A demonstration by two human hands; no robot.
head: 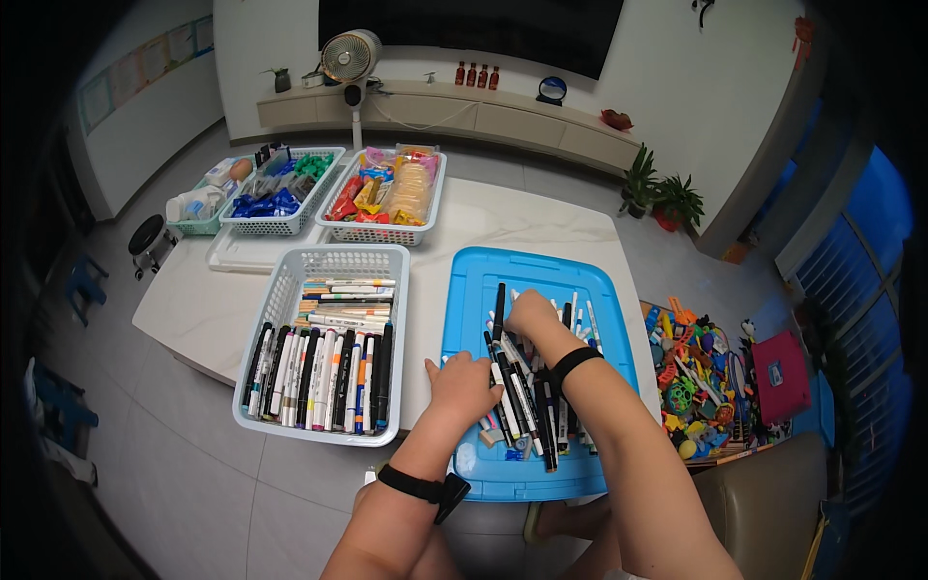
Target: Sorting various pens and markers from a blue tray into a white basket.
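Observation:
A blue plastic lid (471, 290) lies on the marble-patterned table, with a loose pile of marker pens (540, 406) on it. My left hand (462, 388) rests at the pile's left edge, fingers spread around a few pens; whether it grips one is hidden. My right hand (533, 315) reaches into the far part of the pile, its fingertips hidden among the pens. To the left stands a white plastic basket (401, 290) with markers upright in a row in its near half and more pens lying crosswise behind them. A small beige block (491, 438) sits at the pile's near edge.
Behind are a basket of packaged snacks (380, 233), a basket of blue and green wrapped items (261, 226), a green basket (192, 227) and a white lid (254, 254). A box of colourful toys (696, 384) and a brown chair (768, 493) stand right of the table (507, 210).

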